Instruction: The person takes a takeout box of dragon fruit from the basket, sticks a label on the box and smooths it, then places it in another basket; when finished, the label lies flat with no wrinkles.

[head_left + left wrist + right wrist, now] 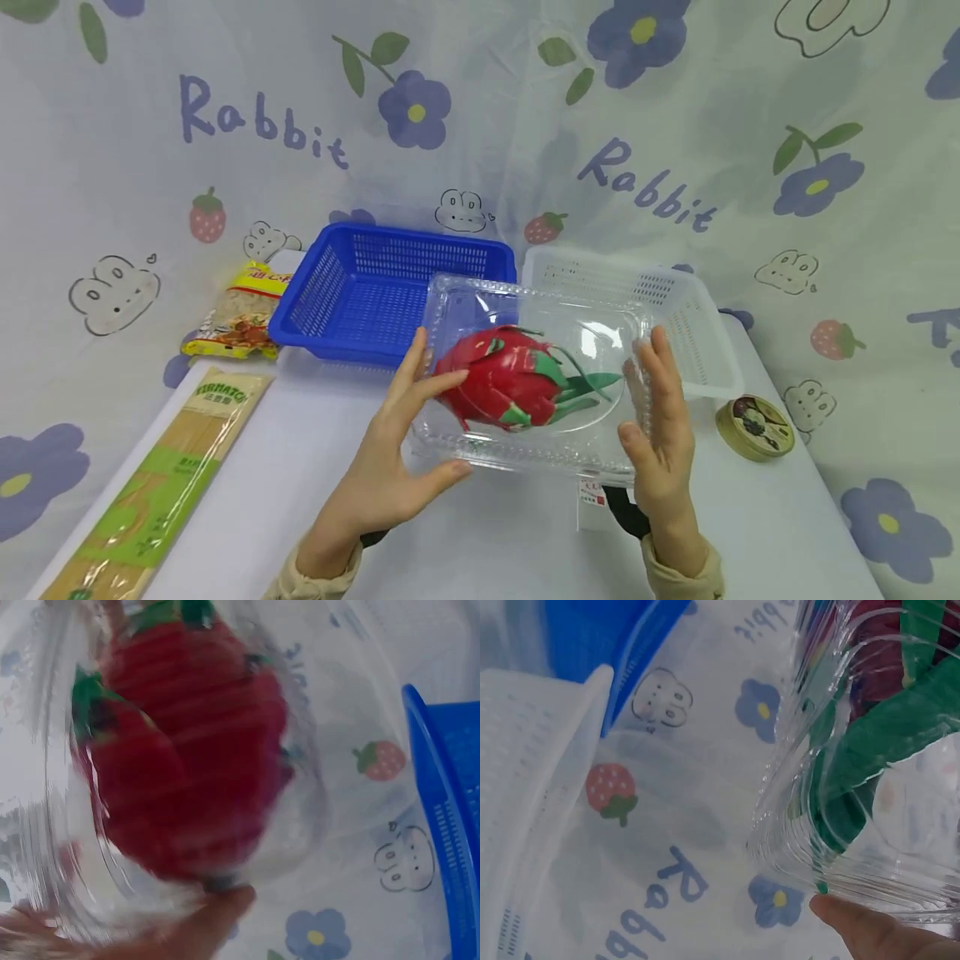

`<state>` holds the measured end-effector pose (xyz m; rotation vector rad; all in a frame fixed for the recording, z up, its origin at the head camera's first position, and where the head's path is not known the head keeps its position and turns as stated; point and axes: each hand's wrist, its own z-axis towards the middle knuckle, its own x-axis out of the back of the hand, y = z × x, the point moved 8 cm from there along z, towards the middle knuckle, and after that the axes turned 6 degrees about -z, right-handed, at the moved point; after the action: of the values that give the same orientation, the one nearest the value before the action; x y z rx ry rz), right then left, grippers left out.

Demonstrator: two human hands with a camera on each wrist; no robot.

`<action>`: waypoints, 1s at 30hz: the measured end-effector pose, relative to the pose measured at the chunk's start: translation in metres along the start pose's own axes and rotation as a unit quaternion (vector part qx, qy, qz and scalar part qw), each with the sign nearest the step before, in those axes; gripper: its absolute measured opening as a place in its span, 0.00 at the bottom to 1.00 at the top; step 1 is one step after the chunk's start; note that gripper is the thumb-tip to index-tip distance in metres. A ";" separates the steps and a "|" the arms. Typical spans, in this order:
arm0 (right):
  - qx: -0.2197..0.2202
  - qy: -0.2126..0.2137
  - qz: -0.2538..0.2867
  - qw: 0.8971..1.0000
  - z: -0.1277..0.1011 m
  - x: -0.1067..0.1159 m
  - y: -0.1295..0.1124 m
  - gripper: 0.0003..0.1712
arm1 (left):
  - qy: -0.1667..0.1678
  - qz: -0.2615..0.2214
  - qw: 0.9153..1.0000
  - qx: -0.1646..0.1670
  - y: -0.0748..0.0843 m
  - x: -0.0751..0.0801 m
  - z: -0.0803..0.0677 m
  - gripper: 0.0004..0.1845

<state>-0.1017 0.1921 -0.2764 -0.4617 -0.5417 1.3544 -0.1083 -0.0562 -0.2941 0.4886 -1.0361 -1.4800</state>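
Nearest the camera, the left hand (401,467) and the right hand (660,433) hold a clear plastic box (536,375) between them, lifted above the white table (480,533). The hands are apart, one on each short side of the box: the left has its fingers spread up the box's side with the thumb along the near bottom edge, and the right lies against the opposite side with its fingers straight up and its thumb bent in at the near corner. Inside the box lies a red dragon fruit (506,379), its green leaf tips pointing toward the right hand. The left wrist view shows the dragon fruit (187,742) through the plastic, blurred, with a fingertip under the box.

Just right of the box, a small round tin (753,427) sits on the table. Well left of the box lies a long packet of noodles (161,483), and beyond it a yellow snack bag (240,312). Behind the box stand a blue basket (375,287) and a white basket (675,308), side by side. A cloth backdrop (262,125) printed with flowers hangs farthest back.
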 end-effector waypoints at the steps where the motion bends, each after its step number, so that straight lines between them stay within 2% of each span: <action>1: 0.003 -0.004 -0.008 1.000 -0.004 -0.004 -0.002 0.33 | 0.015 -0.008 1.000 0.009 0.000 0.003 -0.003 0.38; 3: 0.004 -0.010 -0.026 1.000 -0.011 -0.012 -0.003 0.34 | 0.049 -0.010 0.998 0.024 -0.001 0.008 -0.009 0.36; 7: -0.010 -0.024 -0.047 0.999 -0.027 -0.022 0.000 0.36 | 0.108 0.031 0.993 0.045 -0.008 0.009 -0.024 0.34; 11: -0.024 -0.044 -0.055 0.997 -0.044 -0.031 0.008 0.38 | 0.138 0.074 0.986 0.057 -0.016 0.006 -0.042 0.39; 15: -0.042 -0.069 -0.070 0.994 -0.063 -0.041 0.019 0.40 | 0.149 0.116 0.979 0.071 -0.027 0.005 -0.059 0.41; 20: -0.076 -0.096 -0.084 0.989 -0.084 -0.048 0.032 0.41 | 0.149 0.131 0.975 0.102 -0.045 0.000 -0.077 0.41; 25: -0.124 -0.134 -0.113 0.977 -0.098 -0.052 0.051 0.41 | 0.153 0.125 0.975 0.103 -0.064 -0.005 -0.083 0.37; 30: -0.145 -0.165 -0.157 0.963 -0.108 -0.053 0.067 0.41 | 0.146 0.120 0.975 0.117 -0.083 -0.011 -0.089 0.35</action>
<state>-0.0949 0.1507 -0.4078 -0.3678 -1.0540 1.0508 -0.0828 -0.0829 -0.4106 0.7012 -0.9982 -1.0418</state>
